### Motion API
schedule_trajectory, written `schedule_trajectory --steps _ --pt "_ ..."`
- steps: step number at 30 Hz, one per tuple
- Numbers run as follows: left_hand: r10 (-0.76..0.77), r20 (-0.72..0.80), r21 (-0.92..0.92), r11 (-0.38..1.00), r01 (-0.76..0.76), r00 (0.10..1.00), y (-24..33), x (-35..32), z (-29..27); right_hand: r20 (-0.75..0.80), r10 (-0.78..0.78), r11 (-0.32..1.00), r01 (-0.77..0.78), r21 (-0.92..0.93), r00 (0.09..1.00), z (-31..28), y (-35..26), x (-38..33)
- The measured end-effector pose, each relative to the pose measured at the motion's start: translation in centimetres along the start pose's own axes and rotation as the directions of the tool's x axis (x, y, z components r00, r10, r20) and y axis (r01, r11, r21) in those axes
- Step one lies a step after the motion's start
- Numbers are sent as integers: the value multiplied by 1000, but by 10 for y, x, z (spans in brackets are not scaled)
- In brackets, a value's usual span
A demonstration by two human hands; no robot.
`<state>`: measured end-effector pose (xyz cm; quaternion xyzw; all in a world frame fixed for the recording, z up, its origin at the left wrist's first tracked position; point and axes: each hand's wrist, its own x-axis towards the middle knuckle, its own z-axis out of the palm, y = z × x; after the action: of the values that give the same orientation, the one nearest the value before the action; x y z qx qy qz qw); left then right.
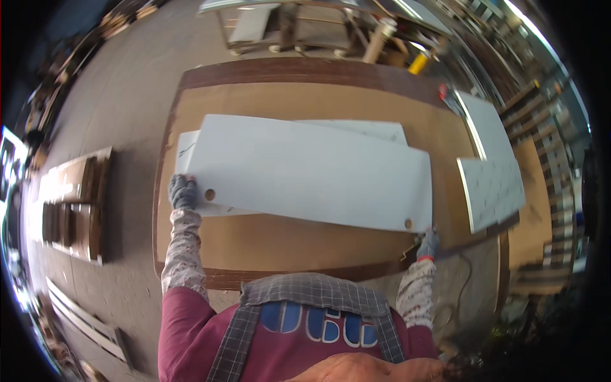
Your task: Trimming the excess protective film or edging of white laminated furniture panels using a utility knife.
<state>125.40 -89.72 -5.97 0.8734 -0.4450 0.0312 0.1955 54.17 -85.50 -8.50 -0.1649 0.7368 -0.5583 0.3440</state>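
Observation:
A long white panel [312,172] with a round hole near each front corner lies at a slant over another white panel [184,153]. The lower panel shows at the left end and along the back, with a dark mark on its left end. My left hand [183,191], in a grey glove, is closed at the panels' left edge. My right hand [428,244], also gloved, is closed at the top panel's front right corner. A small dark and brass-coloured item [410,248] shows beside its fingers; what it is cannot be made out.
Brown board covers the worktable [254,248], which has a dark red-brown border. More white panels [490,184] lie at the right. Stacked cardboard [73,204] and a slatted pallet [86,318] are on the floor at left. A workbench [318,28] stands beyond; a hose [468,280] hangs at right.

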Motion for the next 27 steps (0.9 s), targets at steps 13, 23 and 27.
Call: schedule_trajectory --steps 13,23,27 --pt "-220 -69 -235 951 199 973 -67 -45 -9 297 -86 866 219 -449 951 84 -86 7" --pt "-412 -86 -563 771 297 907 -56 -50 1 210 -55 929 127 -348 976 92 -56 31" --pt "-445 43 -583 716 384 895 -33 -29 2 241 -46 950 116 -289 970 78 -62 43"
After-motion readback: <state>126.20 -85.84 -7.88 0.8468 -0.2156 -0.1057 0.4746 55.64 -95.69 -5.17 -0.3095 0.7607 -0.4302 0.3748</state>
